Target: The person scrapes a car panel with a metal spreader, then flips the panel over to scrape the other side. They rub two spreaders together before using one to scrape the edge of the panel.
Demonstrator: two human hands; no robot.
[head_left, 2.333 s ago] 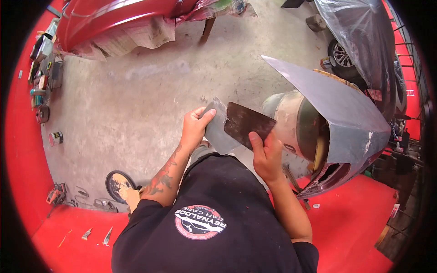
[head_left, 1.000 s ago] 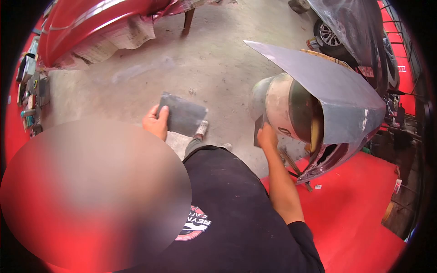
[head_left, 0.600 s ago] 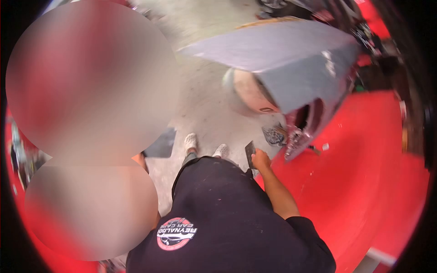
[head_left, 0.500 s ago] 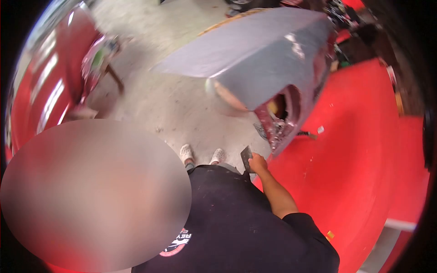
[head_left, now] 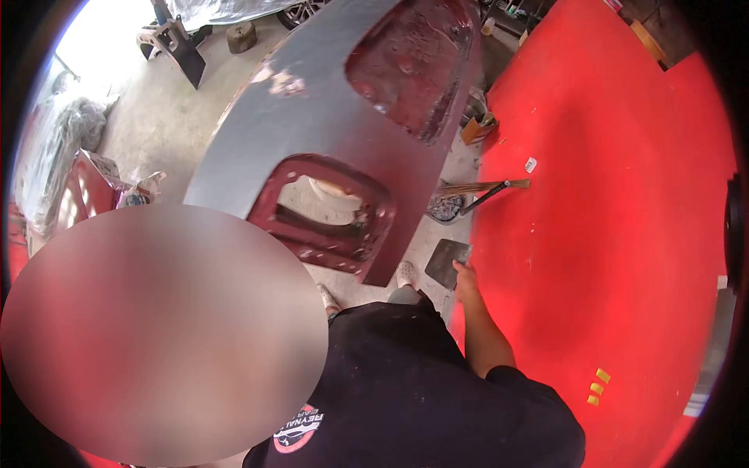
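Note:
My right hand (head_left: 466, 282) grips a dark, flat, roughly square plate (head_left: 446, 264) by its lower right edge, with the thumb on its face. The plate hangs low over the floor, just left of the red surface. A large car body panel (head_left: 312, 125), patchy grey and maroon, rises ahead of me. Its near end has a maroon-edged opening (head_left: 374, 204), and a larger maroon recess (head_left: 413, 70) shows farther up. The plate is apart from the panel. My left hand does not show; a large blurred oval covers the lower left.
Along the right runs a big red surface (head_left: 624, 195) with small yellow pieces (head_left: 598, 388). Beside it stands a container (head_left: 446, 209) with sticks leaning out. Clear plastic sheeting (head_left: 58, 140) lies at the left. A round block (head_left: 241, 37) sits on the concrete floor (head_left: 168, 117).
My view has turned and come closer to the panel, showing its openings more fully. The plate in my right hand now faces me more broadly.

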